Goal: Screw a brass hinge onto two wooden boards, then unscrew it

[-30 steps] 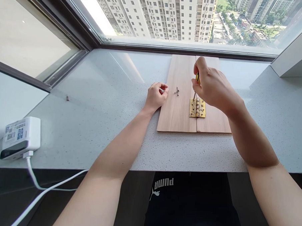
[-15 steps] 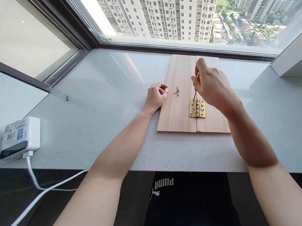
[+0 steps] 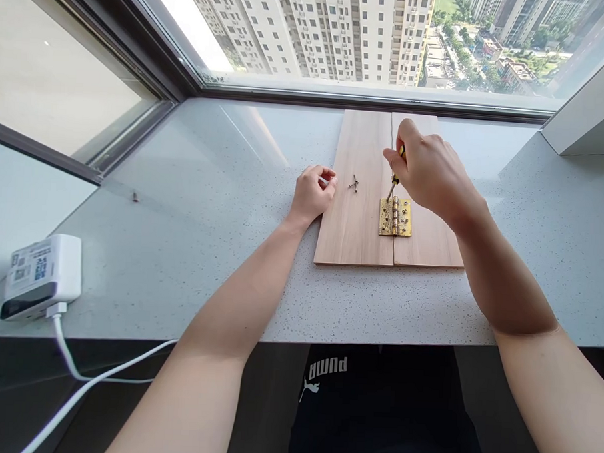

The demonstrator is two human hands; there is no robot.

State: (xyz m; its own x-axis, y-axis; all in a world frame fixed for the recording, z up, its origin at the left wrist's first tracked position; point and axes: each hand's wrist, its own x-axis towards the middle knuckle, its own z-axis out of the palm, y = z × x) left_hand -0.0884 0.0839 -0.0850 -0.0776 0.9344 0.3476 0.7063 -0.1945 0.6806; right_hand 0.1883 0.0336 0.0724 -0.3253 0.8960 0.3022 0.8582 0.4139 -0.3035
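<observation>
My right hand (image 3: 429, 165) is wrapped round a screwdriver (image 3: 395, 180) with a black-and-yellow handle. The screwdriver leans, its tip down at the upper hole of the left leaf of a brass hinge (image 3: 387, 220). That hinge lies open flat across the seam between two pale wooden boards (image 3: 354, 242). Screw heads show in its right leaf; dark holes show in the left one. Several loose screws (image 3: 354, 183) lie in a small cluster on the left board. Beside them, my left hand (image 3: 314, 193) rests at the board's left edge, fingers loosely curled closed, nothing visible in them.
The boards lie on a speckled grey-white counter (image 3: 221, 250) that ends at a window frame (image 3: 287, 100). At left stands a white device (image 3: 47, 275) with a cable. A small brown bit (image 3: 135, 196) lies nearby. A white box-like panel (image 3: 590, 105) stands back right.
My right hand has shifted slightly right and turned, so the screwdriver tilts more and more of its handle shows. Its tip stays at the same hole. My left hand is still.
</observation>
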